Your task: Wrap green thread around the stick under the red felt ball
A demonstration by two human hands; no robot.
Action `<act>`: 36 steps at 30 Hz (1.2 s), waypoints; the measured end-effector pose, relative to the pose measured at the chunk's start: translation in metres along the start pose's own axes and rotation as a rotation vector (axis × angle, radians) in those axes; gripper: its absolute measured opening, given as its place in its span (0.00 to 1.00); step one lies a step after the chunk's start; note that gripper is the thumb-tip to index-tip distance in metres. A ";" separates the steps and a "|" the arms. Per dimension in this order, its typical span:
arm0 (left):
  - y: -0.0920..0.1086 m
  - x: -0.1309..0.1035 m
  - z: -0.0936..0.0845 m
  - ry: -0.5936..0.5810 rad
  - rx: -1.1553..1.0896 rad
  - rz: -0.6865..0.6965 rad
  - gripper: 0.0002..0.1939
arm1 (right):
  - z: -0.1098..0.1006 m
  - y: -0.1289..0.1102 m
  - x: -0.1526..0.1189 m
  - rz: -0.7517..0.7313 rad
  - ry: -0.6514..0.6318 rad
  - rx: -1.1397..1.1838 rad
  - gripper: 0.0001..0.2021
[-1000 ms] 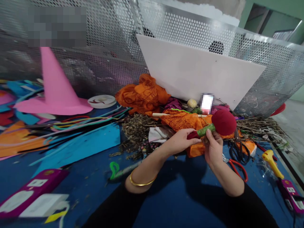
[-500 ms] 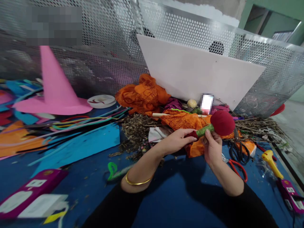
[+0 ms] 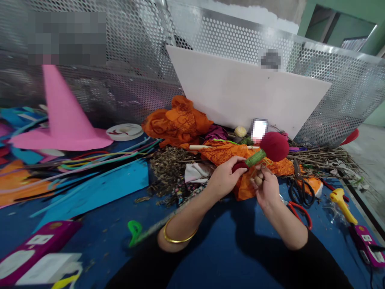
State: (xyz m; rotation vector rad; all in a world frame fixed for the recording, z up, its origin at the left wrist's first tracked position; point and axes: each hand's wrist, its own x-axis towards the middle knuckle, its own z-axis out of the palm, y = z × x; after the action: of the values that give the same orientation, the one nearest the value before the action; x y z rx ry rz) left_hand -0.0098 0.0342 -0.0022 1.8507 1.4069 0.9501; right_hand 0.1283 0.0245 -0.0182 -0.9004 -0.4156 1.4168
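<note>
My left hand (image 3: 227, 176) is closed round the dark red lower end of a bundle with a round red cloth head (image 3: 274, 147). Green thread (image 3: 255, 158) is wound in a band round its neck, and the head points up to the right. Just below the neck, my right hand (image 3: 266, 185) has its fingers curled together at a loose yellowish-green strand (image 3: 267, 161); a small brownish, roundish thing shows at its fingertips, too small to make out. Orange printed cloth (image 3: 245, 186) lies under and behind both hands.
Black scissors (image 3: 300, 184), red-handled scissors (image 3: 300, 214) and a yellow glue gun (image 3: 343, 205) lie right. Dry twigs, a lit phone (image 3: 259, 130) and a white board (image 3: 246, 88) are behind. Left are a pink cone hat (image 3: 64, 116), blue sheet (image 3: 99, 190) and purple power strip (image 3: 40, 245).
My right hand has come off the green-wound neck and moved down below it. The red head has tilted up and shifted slightly left. My left hand keeps its hold. The camera view has shifted a little.
</note>
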 end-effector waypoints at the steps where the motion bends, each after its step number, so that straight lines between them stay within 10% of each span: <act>1: 0.000 0.000 0.000 0.003 0.026 -0.007 0.14 | 0.000 0.000 -0.001 0.007 -0.020 -0.011 0.12; 17: 0.012 -0.004 -0.002 -0.126 0.478 0.012 0.13 | -0.007 -0.056 -0.027 -0.713 -0.586 -0.815 0.08; 36: 0.018 -0.011 0.008 -0.297 0.609 0.028 0.15 | -0.018 -0.040 0.008 -0.661 -0.687 -0.844 0.14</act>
State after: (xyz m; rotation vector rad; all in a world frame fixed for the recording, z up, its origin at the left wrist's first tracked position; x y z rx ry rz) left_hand 0.0041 0.0193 0.0059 2.3279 1.5897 0.2360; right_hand 0.1695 0.0304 -0.0015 -0.7691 -1.7492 0.8610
